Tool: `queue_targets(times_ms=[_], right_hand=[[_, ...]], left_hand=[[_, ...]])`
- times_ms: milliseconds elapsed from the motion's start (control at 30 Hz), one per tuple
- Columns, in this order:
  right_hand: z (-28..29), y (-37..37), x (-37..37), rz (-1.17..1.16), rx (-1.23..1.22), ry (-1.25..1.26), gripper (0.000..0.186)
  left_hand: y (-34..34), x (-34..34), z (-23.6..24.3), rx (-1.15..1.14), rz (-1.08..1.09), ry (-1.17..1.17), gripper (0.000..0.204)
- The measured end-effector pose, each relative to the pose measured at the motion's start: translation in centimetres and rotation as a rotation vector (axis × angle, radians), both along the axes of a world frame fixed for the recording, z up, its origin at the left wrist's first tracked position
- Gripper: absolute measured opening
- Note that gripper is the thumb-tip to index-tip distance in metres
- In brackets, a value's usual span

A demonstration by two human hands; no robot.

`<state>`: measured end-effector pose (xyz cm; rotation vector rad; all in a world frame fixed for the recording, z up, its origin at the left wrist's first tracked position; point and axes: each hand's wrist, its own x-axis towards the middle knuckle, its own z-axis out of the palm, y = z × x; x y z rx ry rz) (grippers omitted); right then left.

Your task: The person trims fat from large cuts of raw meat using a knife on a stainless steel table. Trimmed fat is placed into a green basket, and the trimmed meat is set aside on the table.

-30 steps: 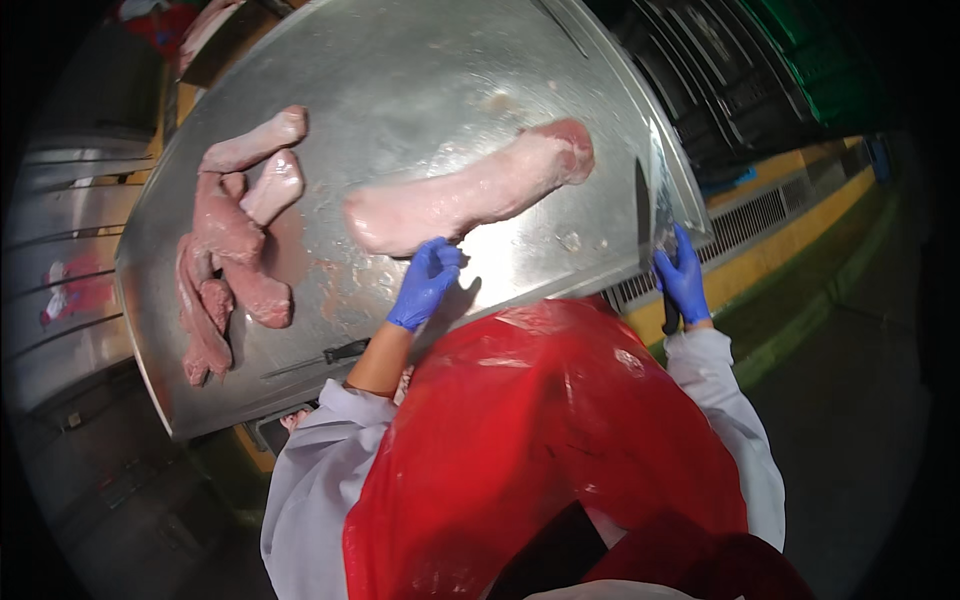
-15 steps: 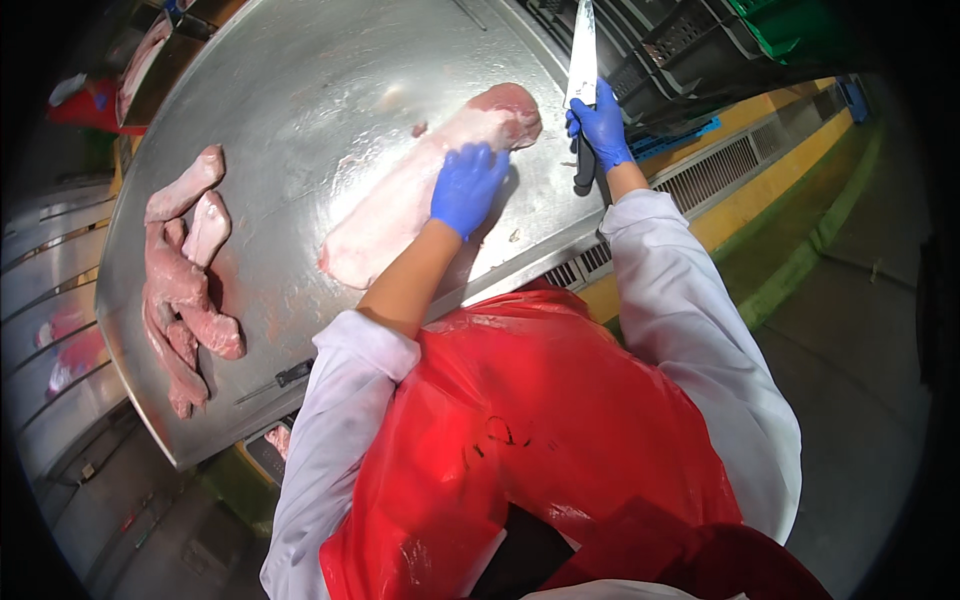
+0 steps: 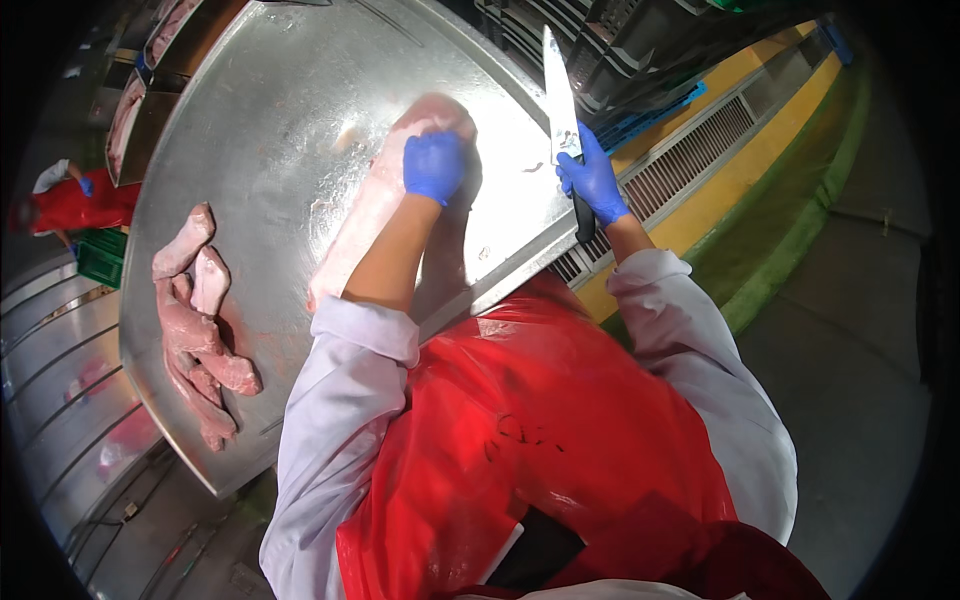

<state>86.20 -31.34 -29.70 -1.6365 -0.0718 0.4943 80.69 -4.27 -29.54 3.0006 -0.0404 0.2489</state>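
Observation:
A long, pale pork loin (image 3: 365,215) lies slantwise across the metal table, its rounded end pointing away from me. My left hand (image 3: 434,167), in a blue glove, presses on it near the far end. Its fingers are curled in against the meat, and the fingertips are hidden. Off to the right, over the table's edge, my right hand (image 3: 595,180), also gloved in blue, is wrapped round the black handle of a knife (image 3: 560,105). The broad blade points up and away from me, apart from the meat.
Several long meat pieces (image 3: 205,335) lie heaped on the left of the metal table (image 3: 265,150). Dark crates (image 3: 650,50) stand beyond its right edge, near a floor grating (image 3: 690,155). At far left are a co-worker's red apron (image 3: 85,205) and a green crate (image 3: 100,257).
My left hand has gone from lying flat with spread fingers to curled on the loin. The loin points more directly away from me. The knife has shifted slightly left in the view, which has also moved.

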Motion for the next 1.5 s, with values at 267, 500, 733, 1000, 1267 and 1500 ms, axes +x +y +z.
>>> queue_targets(times_ms=[267, 500, 733, 1000, 1267, 1500], right_hand=[[0.7, 10.1, 0.6, 0.305, -0.126, -0.676, 0.08], [-1.4, 3.5, -2.8, 0.622, -0.206, -0.584, 0.073], [2.5, 13.5, 1.2, 0.669, -0.268, -0.18, 0.078], [0.3, 10.0, -1.4, 0.743, -0.182, -0.149, 0.077], [-2.9, 8.5, 0.5, 0.814, -0.093, -0.313, 0.074], [-0.2, 13.2, 2.8, 0.556, 0.128, 0.031, 0.077]], left_hand=[[2.0, -0.3, 2.4, -0.358, 0.187, -0.129, 0.014], [3.7, 0.1, 5.1, -0.592, 0.307, 0.053, 0.019], [8.0, 2.4, 4.9, -0.613, 0.144, 0.118, 0.018], [9.6, 2.5, 8.6, -0.83, 0.149, 0.246, 0.015], [12.0, 1.8, 9.7, -0.907, 0.322, 0.187, 0.015], [12.4, -1.0, 9.4, -1.294, 0.044, 0.35, 0.033]])
